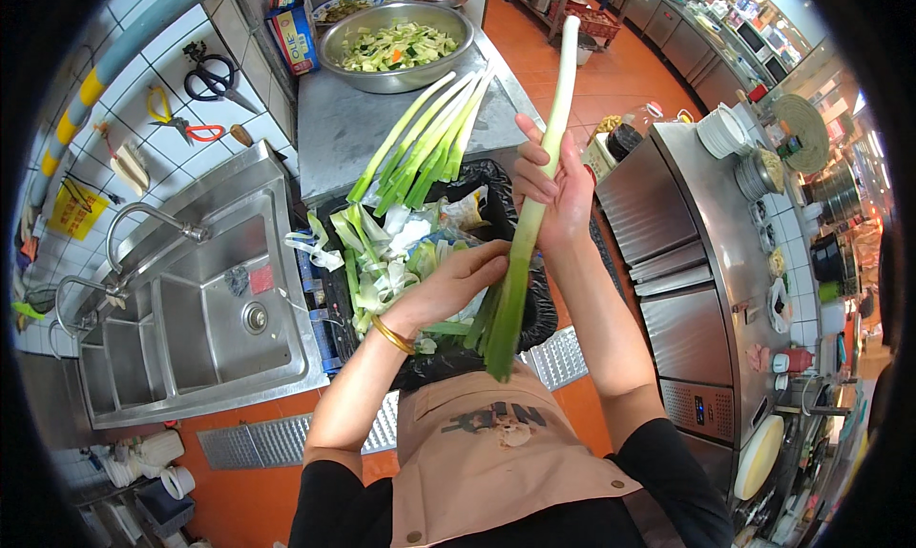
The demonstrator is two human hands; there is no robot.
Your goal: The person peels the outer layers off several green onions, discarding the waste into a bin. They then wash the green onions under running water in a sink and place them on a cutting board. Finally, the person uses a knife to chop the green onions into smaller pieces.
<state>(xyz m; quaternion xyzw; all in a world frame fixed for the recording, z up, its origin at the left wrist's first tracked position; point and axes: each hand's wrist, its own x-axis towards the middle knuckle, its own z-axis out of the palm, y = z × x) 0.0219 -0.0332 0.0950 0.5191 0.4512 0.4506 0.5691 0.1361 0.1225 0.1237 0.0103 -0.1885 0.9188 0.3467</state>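
My right hand [554, 183] grips a long leek-like green onion [533, 215] around its pale stalk, white end up and away from me. Lower down, my left hand [469, 272] is at the green leaves, its thumb and fingers closed against them. Beneath both hands stands a bin lined with a black plastic bag [540, 319]. Peeled leaves and trimmings [379, 262] fill much of it, with some plastic wrapping among them. Several cleaned green onions [429, 137] lie side by side on the steel counter [325, 129], their green ends reaching over the bin's far edge.
A large steel bowl of chopped vegetables [397, 47] sits at the back of the counter, beside a blue box [293, 40]. To the left is a steel sink [222, 297] with faucets. On the right runs a steel refrigerated counter [680, 262]. Metal grates [275, 437] cross the orange floor.
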